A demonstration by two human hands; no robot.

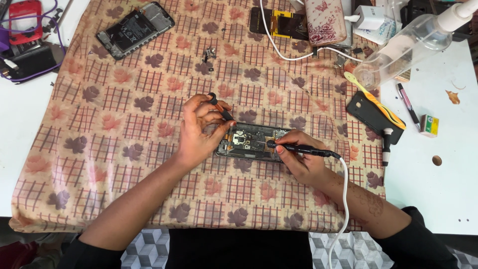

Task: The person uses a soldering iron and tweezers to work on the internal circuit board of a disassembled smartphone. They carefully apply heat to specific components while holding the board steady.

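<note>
1. My two forearms come in from 7 and 5 o'clock and meet over the middle of the patterned cloth (pixel 149 149), which covers most of the table (pixel 438 189). My left hand (pixel 199 130) is arched with the wrist raised and the fingers curled down; my right hand (pixel 298 159) lies lower, its heel on the cloth.

2. The opened phone (pixel 251 143) lies flat at the centre between my hands, long side running 9 to 3 o'clock, its inner boards showing.

3. Around it: a clear plastic bottle (pixel 403 50) lies tilted at 2 o'clock; a second opened phone (pixel 134 30) sits well apart at 11 o'clock; a floral phone case (pixel 324 21) and a white charger (pixel 369 16) sit at 12 to 1 o'clock; a dark phone cover (pixel 371 117) with a yellow brush (pixel 376 102) across it lies at 3 o'clock, a pen (pixel 408 105) just beyond. Nothing lies between my hands and the phone.

4. My left fingers are closed around a small black-handled tool (pixel 219 107), its tip angled down at the phone's left end.

5. My right thumb and fingers are pinched tight on a black pen-shaped tool (pixel 303 148) whose tip touches the phone's board; its white cord (pixel 344 199) trails off toward 6 o'clock.
</note>
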